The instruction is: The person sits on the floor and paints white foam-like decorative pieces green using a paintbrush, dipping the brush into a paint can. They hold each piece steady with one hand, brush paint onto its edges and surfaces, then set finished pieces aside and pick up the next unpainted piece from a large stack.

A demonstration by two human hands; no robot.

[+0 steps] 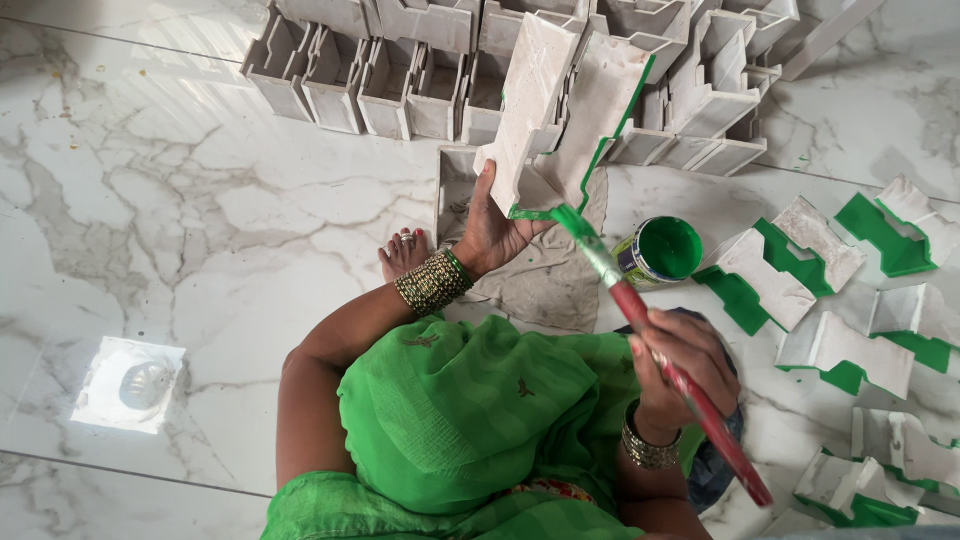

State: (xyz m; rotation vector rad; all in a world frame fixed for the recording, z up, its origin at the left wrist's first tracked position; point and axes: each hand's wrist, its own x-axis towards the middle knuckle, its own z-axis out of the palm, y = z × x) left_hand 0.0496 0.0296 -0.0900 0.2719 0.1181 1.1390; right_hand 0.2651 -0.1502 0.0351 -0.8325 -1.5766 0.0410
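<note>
Head view: left hand (492,232) clamped on white plaster block (560,110), held tilted above the floor (200,200). Right hand (680,365) closed around red-handled brush (640,310), bristles at the block's lower edge. Paint tin (662,250) just beside. Best: steady block, light strokes along rim, wrist low. Painted blocks (800,270) lie right.

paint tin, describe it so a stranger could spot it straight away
On the white marble floor, look right of the grey cloth, beside the green-edged pieces. The paint tin is small, round and open, full of green paint. It is the only round thing among angular white blocks.
</note>
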